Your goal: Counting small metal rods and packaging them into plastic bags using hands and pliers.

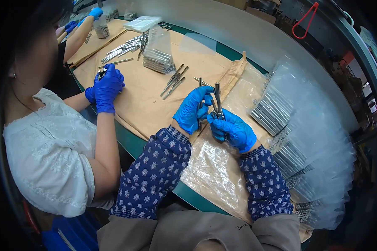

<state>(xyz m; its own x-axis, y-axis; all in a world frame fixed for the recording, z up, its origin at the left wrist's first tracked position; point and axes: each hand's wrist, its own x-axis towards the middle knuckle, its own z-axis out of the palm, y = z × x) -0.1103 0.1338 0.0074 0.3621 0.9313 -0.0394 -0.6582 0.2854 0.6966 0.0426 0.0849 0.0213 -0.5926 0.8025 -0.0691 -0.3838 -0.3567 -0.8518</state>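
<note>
Both my hands wear blue gloves and meet over the brown paper sheet [142, 96]. My left hand [192, 109] grips a slim metal tool [200, 83] that sticks up past its fingers. My right hand [232, 130] holds a bundle of grey metal tools [217, 98] upright, touching the left hand's fingertips. Several loose metal tools [174, 81] lie on the paper just beyond my left hand. Patterned navy sleeve covers are on both my forearms.
A co-worker in a white top sits at my left, blue-gloved hands [106, 87] closed on a small metal part. A clear bag of metal parts [157, 52] stands farther off. Many clear bags of metal tools [305, 138] pile at my right. Another person's gloved hands [83, 19] work far left.
</note>
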